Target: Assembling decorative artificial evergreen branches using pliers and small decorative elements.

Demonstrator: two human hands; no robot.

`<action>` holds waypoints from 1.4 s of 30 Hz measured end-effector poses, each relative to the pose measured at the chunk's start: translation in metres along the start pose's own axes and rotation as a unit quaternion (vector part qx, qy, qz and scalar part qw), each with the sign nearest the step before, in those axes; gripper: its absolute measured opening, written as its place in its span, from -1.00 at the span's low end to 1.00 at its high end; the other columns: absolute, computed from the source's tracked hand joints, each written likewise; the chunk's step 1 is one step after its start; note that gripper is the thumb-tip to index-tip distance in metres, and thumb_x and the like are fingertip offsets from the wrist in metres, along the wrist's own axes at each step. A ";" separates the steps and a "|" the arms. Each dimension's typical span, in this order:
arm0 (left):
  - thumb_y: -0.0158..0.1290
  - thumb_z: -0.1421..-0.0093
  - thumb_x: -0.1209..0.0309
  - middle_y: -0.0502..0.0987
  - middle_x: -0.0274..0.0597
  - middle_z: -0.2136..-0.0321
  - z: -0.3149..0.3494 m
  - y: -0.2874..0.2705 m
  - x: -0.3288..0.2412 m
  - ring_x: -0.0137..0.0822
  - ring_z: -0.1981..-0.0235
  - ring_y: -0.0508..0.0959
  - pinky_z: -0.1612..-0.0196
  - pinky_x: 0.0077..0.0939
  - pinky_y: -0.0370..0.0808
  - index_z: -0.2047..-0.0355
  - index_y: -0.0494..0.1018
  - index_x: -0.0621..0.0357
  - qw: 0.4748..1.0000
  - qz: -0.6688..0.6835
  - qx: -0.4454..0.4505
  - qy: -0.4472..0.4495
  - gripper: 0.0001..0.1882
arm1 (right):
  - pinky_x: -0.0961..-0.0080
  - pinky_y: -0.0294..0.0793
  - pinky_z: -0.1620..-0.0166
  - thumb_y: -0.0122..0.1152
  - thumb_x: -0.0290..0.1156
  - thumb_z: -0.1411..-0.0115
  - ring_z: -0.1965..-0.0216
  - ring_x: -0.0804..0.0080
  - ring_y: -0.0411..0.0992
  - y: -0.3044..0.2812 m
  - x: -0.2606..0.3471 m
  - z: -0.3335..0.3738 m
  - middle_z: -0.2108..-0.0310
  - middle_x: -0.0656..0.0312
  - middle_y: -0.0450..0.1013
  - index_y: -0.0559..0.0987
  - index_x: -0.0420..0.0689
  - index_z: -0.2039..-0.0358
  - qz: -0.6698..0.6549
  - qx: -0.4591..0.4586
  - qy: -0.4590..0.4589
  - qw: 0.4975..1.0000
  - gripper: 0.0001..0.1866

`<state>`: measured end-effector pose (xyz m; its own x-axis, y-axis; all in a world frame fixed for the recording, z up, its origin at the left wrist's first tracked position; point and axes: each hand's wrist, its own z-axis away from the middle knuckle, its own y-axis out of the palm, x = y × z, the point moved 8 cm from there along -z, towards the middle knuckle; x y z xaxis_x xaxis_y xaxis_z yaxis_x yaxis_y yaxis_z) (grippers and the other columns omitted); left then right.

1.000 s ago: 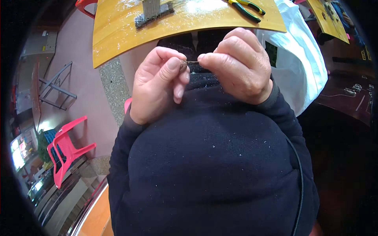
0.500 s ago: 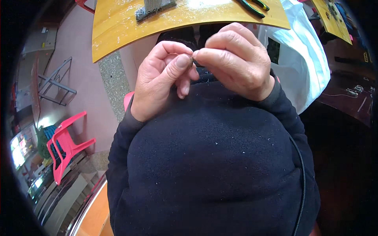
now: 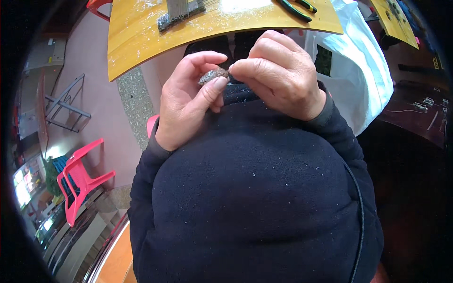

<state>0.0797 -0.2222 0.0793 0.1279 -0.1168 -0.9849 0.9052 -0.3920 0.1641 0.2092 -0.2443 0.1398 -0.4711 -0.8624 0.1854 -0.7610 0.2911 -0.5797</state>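
Observation:
A small brown, rough, pinecone-like piece (image 3: 213,75) with whitish flecks lies in my left hand (image 3: 188,96). The thumb presses on it from the near side, while the index finger arches above it. At its right end, the thumb and index finger of my right hand (image 3: 283,78) are pinched together; anything between those fingertips is too small to make out. Both hands are held in front of the dark sweatshirt (image 3: 255,188), just short of the table's edge. White specks dot the sweatshirt.
The yellow table (image 3: 141,42) ahead bears white flakes, an upright block of grey bristles (image 3: 178,12) and dark-handled pliers (image 3: 295,9). A white sack (image 3: 363,61) hangs open at the right. Leftward are a pink chair (image 3: 80,181) and a grey metal frame (image 3: 68,104).
My left index finger has lifted, and the brown piece shows between finger and thumb where it was mostly hidden. My right hand stays pinched at its end. The view has shifted slightly.

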 end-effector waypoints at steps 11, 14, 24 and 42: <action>0.08 -0.14 0.50 0.52 -0.12 0.36 0.005 -0.017 -0.016 -0.57 0.59 0.44 0.56 -0.75 0.41 0.13 0.40 0.28 0.986 0.155 0.010 -0.055 -0.72 | 0.44 0.42 0.15 0.29 -0.37 0.00 0.25 0.26 0.43 -0.034 -0.088 -0.005 0.30 0.15 0.46 0.54 -0.17 0.29 0.077 0.044 0.220 0.971 -0.75; 0.09 -0.14 0.49 0.52 -0.08 0.33 0.009 -0.021 -0.022 -0.55 0.59 0.45 0.56 -0.72 0.44 0.11 0.39 0.28 0.986 0.160 0.032 -0.041 -0.70 | 0.41 0.42 0.14 0.27 -0.33 -0.02 0.24 0.23 0.43 -0.020 -0.126 0.008 0.27 0.16 0.45 0.53 -0.18 0.30 0.246 0.102 0.181 0.947 -0.74; -0.04 -0.24 0.41 0.52 -0.09 0.36 0.014 -0.035 -0.021 -0.54 0.61 0.44 0.58 -0.70 0.44 0.07 0.34 0.28 0.974 0.224 0.025 -0.039 -0.72 | 0.35 0.43 0.17 0.16 -0.31 -0.06 0.30 0.14 0.44 0.019 -0.159 0.022 0.31 0.10 0.44 0.56 -0.22 0.46 0.333 0.208 0.191 0.900 -0.79; -0.14 -0.30 0.31 0.48 -0.16 0.40 0.032 -0.043 -0.031 -0.54 0.60 0.42 0.58 -0.73 0.37 0.07 0.32 0.26 0.973 0.224 0.053 -0.035 -0.70 | 0.44 0.21 0.07 0.34 -0.23 0.24 0.15 0.34 0.24 0.014 -0.014 0.051 0.19 0.06 0.32 0.38 -0.14 0.67 -0.463 0.126 0.368 0.796 -0.67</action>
<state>0.0240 -0.2310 0.1047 0.4688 -0.3572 -0.8079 0.7176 -0.3793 0.5841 0.2282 -0.2490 0.0887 0.0359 -0.1554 0.9872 -0.8647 -0.5000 -0.0473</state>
